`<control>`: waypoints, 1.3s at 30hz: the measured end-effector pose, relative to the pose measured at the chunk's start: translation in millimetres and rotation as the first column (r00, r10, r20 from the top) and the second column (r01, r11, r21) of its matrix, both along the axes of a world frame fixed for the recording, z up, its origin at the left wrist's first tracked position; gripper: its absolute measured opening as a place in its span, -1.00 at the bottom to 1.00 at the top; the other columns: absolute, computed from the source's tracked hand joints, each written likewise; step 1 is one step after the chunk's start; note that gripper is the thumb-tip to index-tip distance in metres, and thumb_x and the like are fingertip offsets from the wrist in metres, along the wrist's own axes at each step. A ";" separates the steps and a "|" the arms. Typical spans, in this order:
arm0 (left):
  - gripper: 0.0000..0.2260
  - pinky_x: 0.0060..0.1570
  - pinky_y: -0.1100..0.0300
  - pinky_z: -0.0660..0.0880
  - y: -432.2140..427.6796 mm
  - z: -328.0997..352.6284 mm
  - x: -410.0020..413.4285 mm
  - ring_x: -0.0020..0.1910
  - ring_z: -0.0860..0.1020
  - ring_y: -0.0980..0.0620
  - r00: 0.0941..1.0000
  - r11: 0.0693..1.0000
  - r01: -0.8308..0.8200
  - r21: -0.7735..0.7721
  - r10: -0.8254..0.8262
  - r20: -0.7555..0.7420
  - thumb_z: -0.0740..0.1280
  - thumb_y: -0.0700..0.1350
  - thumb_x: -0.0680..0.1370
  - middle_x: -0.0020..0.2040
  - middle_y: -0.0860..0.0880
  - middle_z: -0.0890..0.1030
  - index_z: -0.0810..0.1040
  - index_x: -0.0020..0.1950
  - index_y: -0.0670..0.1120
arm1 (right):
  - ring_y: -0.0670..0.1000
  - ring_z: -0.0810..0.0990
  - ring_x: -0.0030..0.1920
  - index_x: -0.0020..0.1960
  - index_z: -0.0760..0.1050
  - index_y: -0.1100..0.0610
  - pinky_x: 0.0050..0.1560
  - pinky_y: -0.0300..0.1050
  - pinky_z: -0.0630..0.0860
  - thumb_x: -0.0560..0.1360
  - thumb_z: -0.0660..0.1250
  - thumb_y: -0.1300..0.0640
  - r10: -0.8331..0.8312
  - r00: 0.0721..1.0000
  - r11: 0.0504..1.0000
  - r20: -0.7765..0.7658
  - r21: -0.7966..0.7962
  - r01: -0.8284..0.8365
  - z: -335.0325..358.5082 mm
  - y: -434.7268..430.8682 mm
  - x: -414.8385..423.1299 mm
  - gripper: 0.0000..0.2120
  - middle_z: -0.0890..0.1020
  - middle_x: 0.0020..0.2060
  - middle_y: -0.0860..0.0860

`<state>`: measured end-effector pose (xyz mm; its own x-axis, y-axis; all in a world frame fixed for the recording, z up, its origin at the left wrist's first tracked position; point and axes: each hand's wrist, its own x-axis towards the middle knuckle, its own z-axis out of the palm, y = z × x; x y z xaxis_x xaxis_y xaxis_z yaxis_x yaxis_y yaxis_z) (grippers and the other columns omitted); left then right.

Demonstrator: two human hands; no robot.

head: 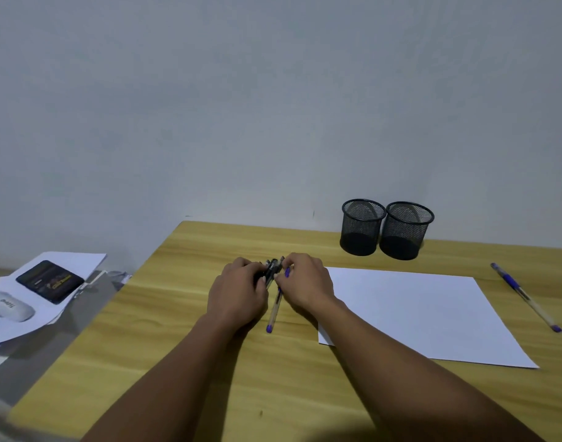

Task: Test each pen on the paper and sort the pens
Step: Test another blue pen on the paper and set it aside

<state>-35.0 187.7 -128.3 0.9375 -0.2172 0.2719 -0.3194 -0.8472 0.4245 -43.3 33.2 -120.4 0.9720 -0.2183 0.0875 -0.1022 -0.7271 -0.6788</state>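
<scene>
A small bunch of pens (271,268) lies on the wooden table (184,346), left of a blank white sheet of paper (417,311). My left hand (238,293) curls over the bunch from the left, its fingers on the dark pens. From the right, my right hand (305,283) pinches the upper end of a clear pen with a blue cap (274,309), whose lower end points toward me. How many pens are in the bunch is hidden by my fingers. Another blue pen (525,296) lies alone to the right of the paper.
Two black mesh pen cups (361,226) (404,230) stand side by side at the table's back edge, against the wall. Off the table's left edge sits a lower surface with loose papers (66,260), a dark box (50,280) and a white object (10,306).
</scene>
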 end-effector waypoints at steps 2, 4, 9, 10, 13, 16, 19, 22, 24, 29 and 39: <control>-0.70 0.06 0.05 0.53 2.0 -0.7 -1.6 0.18 0.49 0.02 1.000 1.000 0.004 -0.007 -0.004 0.003 0.25 0.01 0.60 0.17 0.05 0.55 0.57 0.31 0.07 | 0.13 0.60 -0.03 0.04 0.61 0.01 -0.05 0.00 0.60 0.47 0.42 0.06 0.009 1.000 0.999 -0.012 -0.040 -0.009 1.4 2.6 3.0 -0.85 0.62 -0.06 0.00; -0.71 0.05 0.05 0.53 2.8 -1.5 -2.4 0.17 0.49 0.03 1.000 1.000 0.007 -0.011 -0.007 0.014 0.26 0.01 0.60 0.16 0.04 0.56 0.57 0.30 0.07 | 0.14 0.60 -0.02 0.08 0.59 -0.01 -0.02 0.07 0.63 0.46 0.42 0.09 0.006 1.000 0.999 -0.026 -0.040 -0.007 1.3 3.6 6.3 -0.80 0.62 0.02 0.04; -0.71 0.05 0.01 0.53 0.3 0.6 -0.7 0.17 0.51 -0.01 1.000 1.000 -0.004 -0.030 0.004 0.017 0.28 0.00 0.58 0.17 0.04 0.55 0.57 0.29 0.08 | 0.16 0.60 0.02 0.06 0.54 -0.03 0.01 0.04 0.60 0.46 0.38 0.08 -0.072 0.997 0.996 -0.026 0.054 0.073 2.0 1.2 7.2 -0.82 0.63 0.03 0.04; -0.71 0.05 0.00 0.53 -0.4 0.9 0.3 0.17 0.51 -0.02 1.000 0.999 -0.008 -0.035 0.009 0.020 0.29 0.00 0.57 0.17 0.04 0.55 0.58 0.28 0.08 | 0.15 0.61 0.00 0.05 0.54 -0.05 0.01 0.05 0.61 0.45 0.36 0.06 -0.088 0.996 0.991 -0.026 0.103 0.091 4.2 -0.8 7.2 -0.82 0.65 0.01 0.03; -0.69 0.08 -0.02 0.52 -2.6 4.2 4.4 0.18 0.52 -0.03 0.998 0.997 0.004 -0.074 0.000 0.057 0.31 -0.02 0.56 0.20 0.04 0.55 0.55 0.31 0.09 | 0.18 0.64 -0.30 0.01 0.49 0.02 -0.29 0.11 0.63 0.45 0.34 0.18 -0.067 0.996 0.895 -0.052 0.438 0.083 18.1 -8.8 9.5 -0.84 0.66 -0.23 0.13; -0.60 0.12 0.01 0.51 -8.0 13.9 7.5 0.22 0.50 0.01 0.990 0.989 0.081 -0.127 -0.065 0.121 0.33 -0.03 0.57 0.27 0.05 0.52 0.47 0.43 0.11 | 0.17 0.61 -0.44 0.04 0.44 0.20 -0.52 -0.11 0.47 0.47 0.46 0.35 0.052 0.995 0.781 -0.083 0.624 0.011 42.7 -24.4 8.7 -0.75 0.64 -0.31 0.23; -0.61 0.05 0.08 0.51 -16.9 27.4 9.0 0.20 0.49 0.06 0.973 0.980 0.167 -0.108 -0.146 0.178 0.36 -0.03 0.58 0.25 0.08 0.55 0.50 0.41 0.14 | 0.08 0.66 -0.47 -0.05 0.45 0.23 -0.55 -0.20 0.47 0.44 0.53 0.37 0.222 0.969 0.751 -0.113 0.653 -0.096 66.0 -42.5 4.8 -0.74 0.65 -0.33 0.25; -0.76 -0.17 0.15 0.42 -27.4 36.0 9.6 0.01 0.53 0.06 0.953 0.976 0.213 -0.040 -0.199 0.226 0.38 -0.01 0.57 0.03 0.10 0.66 0.64 0.24 0.13 | 0.07 0.71 -0.40 -0.13 0.46 0.22 -0.51 -0.21 0.52 0.45 0.54 0.33 0.342 0.921 0.746 -0.188 0.650 -0.145 84.1 -57.9 -2.5 -0.76 0.68 -0.37 0.22; -0.83 -0.27 0.16 0.31 -34.1 37.9 9.2 -0.14 0.51 0.04 0.943 0.977 0.212 -0.023 -0.198 0.269 0.38 -0.01 0.57 -0.13 0.07 0.67 0.69 0.13 0.11 | 0.05 0.73 -0.36 -0.13 0.49 0.22 -0.49 -0.21 0.55 0.48 0.53 0.26 0.384 0.886 0.768 -0.259 0.623 -0.150 93.3 -70.3 -6.1 -0.80 0.70 -0.33 0.21; -0.84 -0.22 0.04 0.56 -44.8 31.8 7.5 -0.22 0.61 0.02 0.978 0.972 0.162 -0.169 -0.136 0.157 0.39 0.03 0.57 -0.20 0.05 0.73 0.72 0.08 0.05 | 0.03 0.73 -0.26 0.07 0.57 0.23 -0.32 -0.19 0.64 0.51 0.47 0.03 0.427 0.859 0.655 -0.283 0.752 -0.078 111.4 -114.5 -20.3 -0.71 0.71 -0.19 0.16; -0.72 -0.39 0.13 0.35 -86.1 29.5 -3.5 -0.48 0.37 0.05 0.966 0.926 0.252 -0.280 -0.258 0.014 0.41 0.05 0.56 -0.46 -0.01 0.56 0.63 -0.28 -0.08 | -0.02 0.53 -0.49 -0.13 0.49 0.21 -0.51 -0.25 0.40 0.61 0.37 0.22 0.212 0.977 0.610 -0.013 0.783 -0.122 66.6 -107.4 -23.4 -0.84 0.58 -0.42 0.11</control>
<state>-38.5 101.6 -98.8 0.8672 -0.3688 0.3347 -0.4964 -0.5860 0.6404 -66.6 -74.2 -53.8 0.9915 0.0064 -0.1296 -0.1297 0.0536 -0.9901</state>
